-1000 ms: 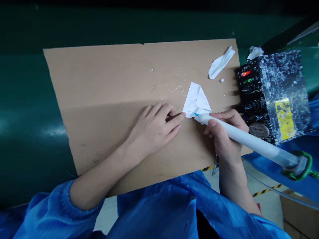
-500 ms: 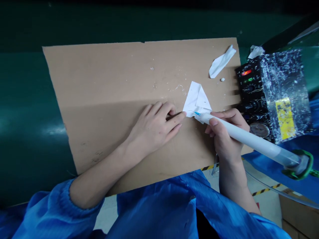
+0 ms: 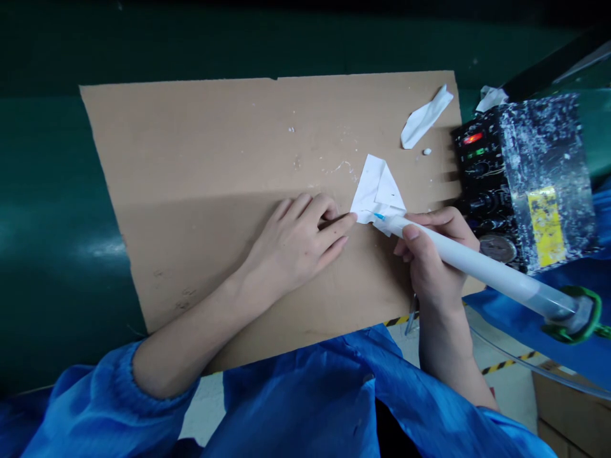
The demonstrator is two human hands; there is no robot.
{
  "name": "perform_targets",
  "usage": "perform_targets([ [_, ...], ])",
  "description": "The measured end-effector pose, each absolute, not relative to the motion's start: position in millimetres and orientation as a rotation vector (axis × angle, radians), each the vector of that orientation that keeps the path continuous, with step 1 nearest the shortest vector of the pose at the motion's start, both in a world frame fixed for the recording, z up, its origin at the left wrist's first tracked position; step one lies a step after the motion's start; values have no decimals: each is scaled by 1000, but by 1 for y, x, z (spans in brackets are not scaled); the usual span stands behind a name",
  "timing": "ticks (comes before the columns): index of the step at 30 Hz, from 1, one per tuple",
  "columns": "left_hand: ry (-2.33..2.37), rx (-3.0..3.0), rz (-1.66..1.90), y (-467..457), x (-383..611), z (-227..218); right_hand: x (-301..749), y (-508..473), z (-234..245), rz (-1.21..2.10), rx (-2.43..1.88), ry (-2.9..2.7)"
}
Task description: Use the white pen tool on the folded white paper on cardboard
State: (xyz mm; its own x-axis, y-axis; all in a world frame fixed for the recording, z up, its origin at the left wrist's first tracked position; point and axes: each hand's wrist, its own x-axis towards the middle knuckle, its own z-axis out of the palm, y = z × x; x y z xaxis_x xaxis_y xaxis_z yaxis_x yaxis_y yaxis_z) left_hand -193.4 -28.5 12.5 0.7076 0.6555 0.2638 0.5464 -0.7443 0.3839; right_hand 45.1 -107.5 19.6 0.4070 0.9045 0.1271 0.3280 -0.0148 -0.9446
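A folded white paper piece (image 3: 377,187) lies on a brown cardboard sheet (image 3: 205,165). My left hand (image 3: 298,245) rests flat on the cardboard, and its index fingertip presses the paper's left corner. My right hand (image 3: 432,257) grips a long white dispensing syringe (image 3: 482,270) like a pen. The syringe's blue tip touches the lower edge of the paper. A green cap closes the syringe's far end at the right.
A black control box (image 3: 522,178) with lit red and green lamps, knobs and a gauge stands right of the cardboard. A crumpled white scrap (image 3: 424,117) lies at the cardboard's far right corner. Dark green surface (image 3: 48,210) surrounds the cardboard. Blue sleeves fill the bottom.
Almost nothing has changed. Both hands keep their hold on the paper and the syringe; the view has only shifted slightly.
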Motion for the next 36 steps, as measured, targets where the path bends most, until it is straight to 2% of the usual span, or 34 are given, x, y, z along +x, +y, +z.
perform_targets([
  [36, 953, 2589, 547, -29, -193, 12, 41, -105, 25, 631, -1631, -1109],
])
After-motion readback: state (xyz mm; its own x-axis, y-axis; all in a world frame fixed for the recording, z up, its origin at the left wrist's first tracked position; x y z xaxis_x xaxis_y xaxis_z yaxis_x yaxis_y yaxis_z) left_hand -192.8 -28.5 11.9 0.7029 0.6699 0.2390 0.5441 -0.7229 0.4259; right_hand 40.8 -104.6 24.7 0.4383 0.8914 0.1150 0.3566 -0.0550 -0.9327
